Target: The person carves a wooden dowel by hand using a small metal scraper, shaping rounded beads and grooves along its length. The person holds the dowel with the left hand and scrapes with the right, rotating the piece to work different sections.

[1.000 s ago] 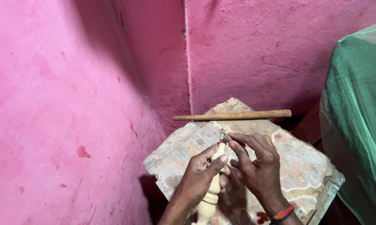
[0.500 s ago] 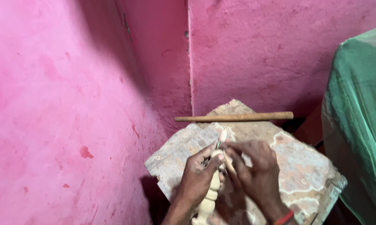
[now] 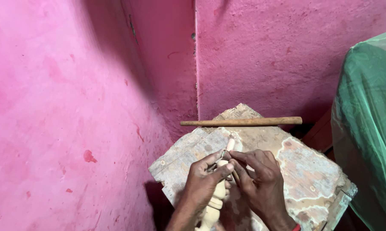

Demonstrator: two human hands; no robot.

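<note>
- Both hands have slid a bit toward the near edge of the wooden board [image 3: 304, 171] since the earlier frame, and the carved piece's tip now pokes out clear above the fingers.
- Left hand [image 3: 203, 182] is wrapped around the pale carved wooden piece [image 3: 218, 192], thumb pressed over its upper part, so a firm grip.
- Right hand [image 3: 259, 179] is pinched shut on a thin tool [image 3: 223, 153], its point touching the carving near the top.
- Carving sits over the board's near-left part, running from the middle down past the near edge.
- Long wooden stick [image 3: 242, 122] lies across the board's far corner, well apart from the hands.
- Pink wall [image 3: 73, 107] is left of the board, green netting [image 3: 366, 128] to its right.
</note>
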